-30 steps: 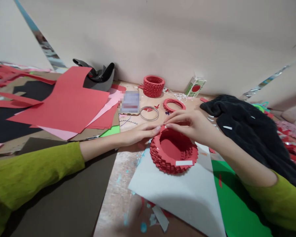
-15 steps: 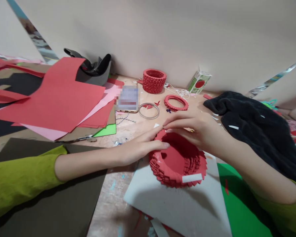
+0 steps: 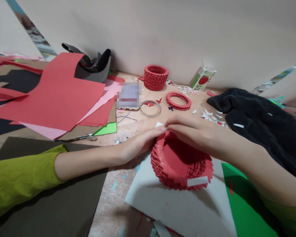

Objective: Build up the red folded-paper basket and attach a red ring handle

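Touching at the far rim of a red folded-paper bowl [image 3: 171,176], the fingertips of the left hand [image 3: 138,144] and right hand [image 3: 199,131] come together. The left fingers lie straight and close; the right ones arch over the rim, bunched side by side. Whether either hand pinches the paper is hidden — I cannot tell.

The bowl sits on a white board [image 3: 177,209], a white strip [image 3: 197,181] on its near edge. A green sheet [image 3: 244,197] lies right of the board, a dark grey board [image 3: 51,194] to its left.

Beyond the hands are a metal hoop [image 3: 150,116], a flat red paper ring [image 3: 184,106] and a taller red paper cylinder [image 3: 156,81]. A phone [image 3: 128,96] rests left of the hoop; white cord [image 3: 182,89] trails towards a drink carton [image 3: 203,79]. Black cloth [image 3: 259,118] bunches at right — red paper [image 3: 56,98] spreads at left.
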The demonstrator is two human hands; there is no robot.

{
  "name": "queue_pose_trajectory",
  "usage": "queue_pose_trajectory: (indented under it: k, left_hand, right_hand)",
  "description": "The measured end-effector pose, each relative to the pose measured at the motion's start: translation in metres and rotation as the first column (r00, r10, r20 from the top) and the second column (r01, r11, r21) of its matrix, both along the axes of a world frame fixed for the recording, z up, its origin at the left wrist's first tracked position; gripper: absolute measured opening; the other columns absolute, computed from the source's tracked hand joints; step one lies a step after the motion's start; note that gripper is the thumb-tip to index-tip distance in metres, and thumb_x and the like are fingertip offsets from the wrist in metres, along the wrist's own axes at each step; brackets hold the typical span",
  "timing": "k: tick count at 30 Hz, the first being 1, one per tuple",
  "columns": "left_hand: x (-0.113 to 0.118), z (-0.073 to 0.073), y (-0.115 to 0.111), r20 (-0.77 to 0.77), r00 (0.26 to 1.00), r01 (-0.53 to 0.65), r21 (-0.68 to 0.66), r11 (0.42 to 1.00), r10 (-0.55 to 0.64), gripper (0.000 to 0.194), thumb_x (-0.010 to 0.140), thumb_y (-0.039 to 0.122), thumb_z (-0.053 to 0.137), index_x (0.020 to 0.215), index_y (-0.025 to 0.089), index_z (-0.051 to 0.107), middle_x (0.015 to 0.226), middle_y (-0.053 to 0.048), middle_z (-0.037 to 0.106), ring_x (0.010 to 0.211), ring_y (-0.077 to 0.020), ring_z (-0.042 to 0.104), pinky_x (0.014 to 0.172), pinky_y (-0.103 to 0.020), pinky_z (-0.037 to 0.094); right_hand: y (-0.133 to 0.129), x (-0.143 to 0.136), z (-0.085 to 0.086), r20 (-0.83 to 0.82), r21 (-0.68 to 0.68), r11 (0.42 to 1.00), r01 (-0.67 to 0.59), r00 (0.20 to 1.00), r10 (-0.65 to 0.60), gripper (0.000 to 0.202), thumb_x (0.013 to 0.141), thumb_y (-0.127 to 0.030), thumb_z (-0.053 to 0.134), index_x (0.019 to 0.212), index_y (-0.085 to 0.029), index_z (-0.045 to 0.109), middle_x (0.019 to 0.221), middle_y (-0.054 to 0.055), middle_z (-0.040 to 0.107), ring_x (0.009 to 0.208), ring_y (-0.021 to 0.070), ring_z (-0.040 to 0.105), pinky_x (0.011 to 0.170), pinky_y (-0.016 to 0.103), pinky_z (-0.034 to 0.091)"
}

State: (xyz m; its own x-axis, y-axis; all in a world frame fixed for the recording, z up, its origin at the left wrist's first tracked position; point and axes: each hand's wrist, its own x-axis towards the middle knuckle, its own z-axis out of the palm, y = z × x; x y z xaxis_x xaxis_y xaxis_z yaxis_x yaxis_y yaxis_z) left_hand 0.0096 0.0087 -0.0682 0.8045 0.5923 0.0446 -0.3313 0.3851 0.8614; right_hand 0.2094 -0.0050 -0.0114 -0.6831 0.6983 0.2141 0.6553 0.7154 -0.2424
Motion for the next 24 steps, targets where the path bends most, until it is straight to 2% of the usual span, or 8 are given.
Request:
queue_pose_trajectory:
  k: [3,9,18,24]
  left_hand:
    - [-0.001,0.002,-0.002,-0.021,1.000,-0.021,-0.028,0.999,0.021,0.037,0.097,0.025,0.037,0.120,0.017,0.065,0.120,-0.007,0.068,0.121,-0.0249,0.054,0.110,-0.041,0.031]
    - [-0.001,0.004,0.000,-0.025,1.000,0.001,-0.045,0.999,-0.002,0.039,0.096,0.017,0.036,0.127,0.016,0.060,0.122,-0.008,0.067,0.120,-0.0248,0.055,0.108,-0.042,0.032]
    - [-0.003,0.001,0.003,-0.008,1.000,0.028,-0.039,0.999,-0.028,0.038,0.096,0.017,0.040,0.128,0.016,0.060,0.127,-0.009,0.065,0.124,-0.0256,0.053,0.109,-0.042,0.032]
    - [-0.003,-0.002,0.002,0.033,0.998,0.050,-0.049,0.998,-0.048,0.037,0.096,0.017,0.041,0.129,0.017,0.059,0.128,-0.009,0.065,0.128,-0.0251,0.051,0.111,-0.042,0.031]
  right_hand:
    - [0.003,0.001,0.000,0.027,0.070,0.996,-0.047,0.999,0.045,0.026,0.098,-0.021,0.042,0.104,-0.025,0.067,0.114,0.007,0.067,0.101,0.0230,0.064,0.087,0.037,0.053]
    - [0.004,-0.001,0.006,-0.082,0.120,0.988,-0.093,0.991,0.103,0.026,0.096,-0.016,0.047,0.096,-0.025,0.070,0.105,0.004,0.070,0.089,0.0168,0.067,0.076,0.029,0.054]
    - [0.002,-0.004,0.003,-0.024,0.110,0.993,-0.041,0.999,0.044,0.030,0.096,-0.018,0.043,0.096,-0.025,0.072,0.105,0.005,0.070,0.089,0.0197,0.067,0.075,0.032,0.054]
    - [-0.007,-0.008,0.010,0.067,0.029,1.000,0.005,0.998,-0.006,0.023,0.096,-0.021,0.047,0.103,-0.023,0.068,0.101,0.008,0.070,0.090,0.0233,0.066,0.078,0.034,0.054]
